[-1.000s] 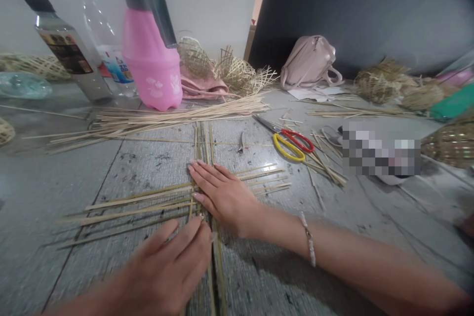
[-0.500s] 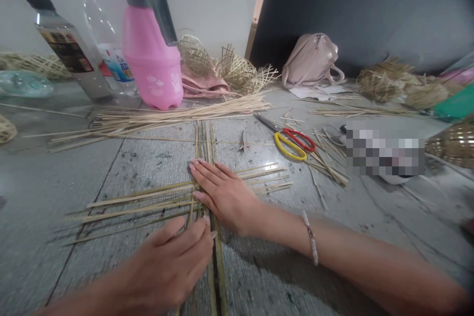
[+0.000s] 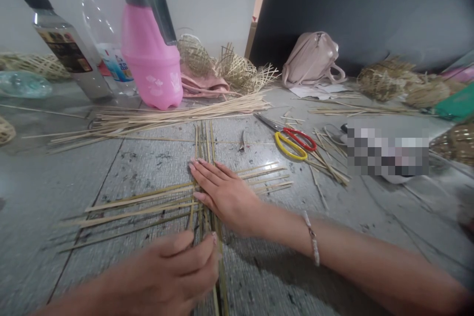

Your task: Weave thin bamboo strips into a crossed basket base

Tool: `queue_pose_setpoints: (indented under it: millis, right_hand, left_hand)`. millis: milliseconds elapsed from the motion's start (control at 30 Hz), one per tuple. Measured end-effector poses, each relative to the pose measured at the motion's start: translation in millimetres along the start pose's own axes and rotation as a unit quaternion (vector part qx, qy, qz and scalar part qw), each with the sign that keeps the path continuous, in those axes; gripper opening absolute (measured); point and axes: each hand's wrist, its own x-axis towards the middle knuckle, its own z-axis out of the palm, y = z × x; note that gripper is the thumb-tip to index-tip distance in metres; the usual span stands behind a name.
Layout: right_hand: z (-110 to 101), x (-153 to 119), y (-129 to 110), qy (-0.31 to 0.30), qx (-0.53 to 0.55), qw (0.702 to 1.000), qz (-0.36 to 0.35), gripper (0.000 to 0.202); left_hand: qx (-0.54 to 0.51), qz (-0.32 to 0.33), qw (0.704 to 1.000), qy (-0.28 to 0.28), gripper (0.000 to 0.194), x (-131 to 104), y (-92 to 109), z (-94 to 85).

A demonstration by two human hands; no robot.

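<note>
My right hand (image 3: 229, 197) lies flat with its fingers stretched out, pressing on the spot where thin bamboo strips cross. The crosswise bamboo strips (image 3: 144, 196) run out to the left and, shorter, to the right of it. Lengthwise bamboo strips (image 3: 203, 143) extend away from me past its fingertips and back towards me. Nearer to me, my left hand (image 3: 185, 271) is closed, slightly blurred, with thumb and fingers bent around a lengthwise strip (image 3: 191, 215). Its fingers partly hide the near strips, so the exact grip is hard to see.
Scissors (image 3: 292, 143) with red and yellow handles and a small curved blade (image 3: 242, 141) lie beyond my right hand. A bundle of strips (image 3: 177, 116) spreads before a pink spray bottle (image 3: 151, 64). Bottles (image 3: 70, 54) stand left; a pale bag (image 3: 311, 61) sits at the back.
My left hand has moved a little towards me along the lengthwise strips. The left ends of the crosswise strips have shifted slightly. My right hand stays pressed in place.
</note>
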Motion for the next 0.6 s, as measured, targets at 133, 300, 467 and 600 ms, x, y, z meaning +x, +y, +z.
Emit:
queue_pose_setpoints:
  millis: [133,300,467,600]
  right_hand:
    - [-0.8,-0.2,0.0,-0.008,-0.001,1.0,0.005,0.055]
    - [1.7,-0.2,0.4,0.01,-0.006,1.0,0.002,0.056]
    - [1.9,0.0,-0.6,0.012,0.001,1.0,0.006,0.055]
    - [-0.2,-0.5,-1.9,0.009,0.004,1.0,0.009,0.054]
  left_hand:
    - [0.006,-0.01,1.0,0.0,0.056,-2.9,2.9,3.2]
    - [0.039,-0.097,0.994,0.037,0.046,-7.8,10.5,9.2]
    - [0.018,-0.055,0.998,0.005,0.055,-2.8,5.8,5.3]
    - [-0.004,-0.031,0.999,-0.019,0.059,1.3,0.1,0.3]
